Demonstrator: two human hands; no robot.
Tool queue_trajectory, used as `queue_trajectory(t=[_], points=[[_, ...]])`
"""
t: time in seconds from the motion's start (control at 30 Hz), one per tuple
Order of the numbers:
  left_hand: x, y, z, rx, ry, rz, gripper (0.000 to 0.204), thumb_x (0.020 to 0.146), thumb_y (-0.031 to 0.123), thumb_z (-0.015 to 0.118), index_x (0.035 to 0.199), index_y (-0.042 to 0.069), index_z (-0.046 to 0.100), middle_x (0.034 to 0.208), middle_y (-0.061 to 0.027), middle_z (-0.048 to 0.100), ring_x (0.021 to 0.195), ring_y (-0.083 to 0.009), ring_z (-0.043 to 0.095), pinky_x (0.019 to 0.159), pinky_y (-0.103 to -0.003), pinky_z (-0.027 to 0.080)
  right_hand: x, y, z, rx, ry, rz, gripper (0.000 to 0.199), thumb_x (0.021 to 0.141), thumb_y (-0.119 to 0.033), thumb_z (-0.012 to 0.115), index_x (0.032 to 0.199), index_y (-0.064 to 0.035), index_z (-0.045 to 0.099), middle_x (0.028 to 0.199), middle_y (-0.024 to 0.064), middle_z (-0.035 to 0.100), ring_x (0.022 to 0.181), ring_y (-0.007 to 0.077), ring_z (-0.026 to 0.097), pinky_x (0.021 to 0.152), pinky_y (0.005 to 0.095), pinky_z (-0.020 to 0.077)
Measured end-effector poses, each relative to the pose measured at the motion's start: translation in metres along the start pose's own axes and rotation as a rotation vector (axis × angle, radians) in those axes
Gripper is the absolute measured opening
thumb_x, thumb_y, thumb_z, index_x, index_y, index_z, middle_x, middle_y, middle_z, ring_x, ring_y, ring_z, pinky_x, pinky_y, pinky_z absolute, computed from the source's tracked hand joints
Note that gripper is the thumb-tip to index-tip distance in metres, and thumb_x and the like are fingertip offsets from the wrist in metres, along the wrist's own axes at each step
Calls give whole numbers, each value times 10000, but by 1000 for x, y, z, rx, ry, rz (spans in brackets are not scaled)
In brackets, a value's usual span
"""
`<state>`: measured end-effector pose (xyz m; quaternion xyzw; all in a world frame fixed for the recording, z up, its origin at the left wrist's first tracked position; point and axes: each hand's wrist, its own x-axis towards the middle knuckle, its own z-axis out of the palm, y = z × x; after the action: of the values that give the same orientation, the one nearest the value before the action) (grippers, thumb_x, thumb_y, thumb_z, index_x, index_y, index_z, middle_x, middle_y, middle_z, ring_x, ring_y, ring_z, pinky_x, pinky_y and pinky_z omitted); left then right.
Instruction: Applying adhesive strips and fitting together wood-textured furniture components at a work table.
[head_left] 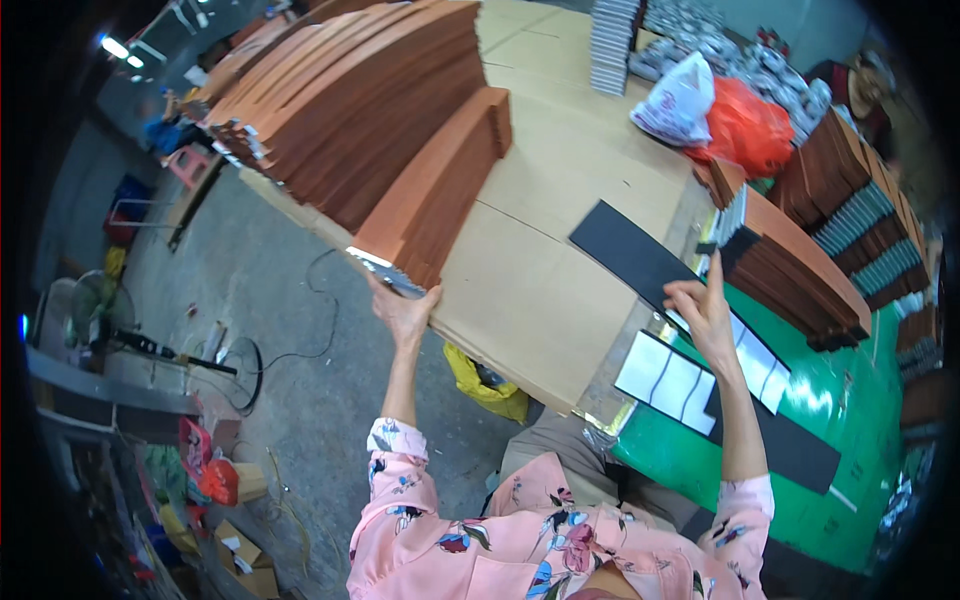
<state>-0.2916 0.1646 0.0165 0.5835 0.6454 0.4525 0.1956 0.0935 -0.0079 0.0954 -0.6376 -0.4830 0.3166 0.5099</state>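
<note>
My left hand point(405, 312) grips the near end of a short stack of brown wood-grain strips point(435, 200), thumb on one side and fingers on the other. The stack stands on the cardboard-covered table point(545, 250). My right hand point(706, 318) is over a flat black strip point(630, 250). Its index finger is stretched out and the other fingers are partly bent. A small black piece point(706, 248) shows at the index fingertip; whether it sticks to the finger, I cannot tell. Beside my right wrist lies a black panel with white rectangles point(664, 380).
A tall stack of brown strips point(370, 120) stands at the far left of the table. More brown stacks point(790, 255) are on the right by the green surface point(640, 440). White point(680, 100) and red bags point(750, 130) lie behind. A fan point(110, 310) stands on the floor.
</note>
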Motion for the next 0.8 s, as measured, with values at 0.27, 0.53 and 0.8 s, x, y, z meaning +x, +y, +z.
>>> queue_trajectory(t=[0.27,0.53,0.8], points=[[-49,-3,-8,-4,81,-41,1143,539,252,835,1400,-27,137,1302,-252,374,1219,-361,380,1035,-442,306,74,-14,43,163,-106,93,822,941,-181,518,1442,-24,-115,1019,147,622,855,172,623,807,283,487],[-87,-2,-36,-143,5,-176,785,563,55,815,1224,-54,404,1136,-198,528,1018,-276,551,895,-381,449,185,0,127,325,-216,215,813,960,-256,474,1447,-111,-161,1115,136,595,968,189,590,844,320,474],[-86,26,-42,-176,-82,-284,263,690,18,742,928,-32,641,919,-96,666,770,-195,639,709,-306,512,261,15,199,423,-203,162,777,967,-467,363,1448,-164,-167,1226,177,537,1095,278,549,923,401,444]])
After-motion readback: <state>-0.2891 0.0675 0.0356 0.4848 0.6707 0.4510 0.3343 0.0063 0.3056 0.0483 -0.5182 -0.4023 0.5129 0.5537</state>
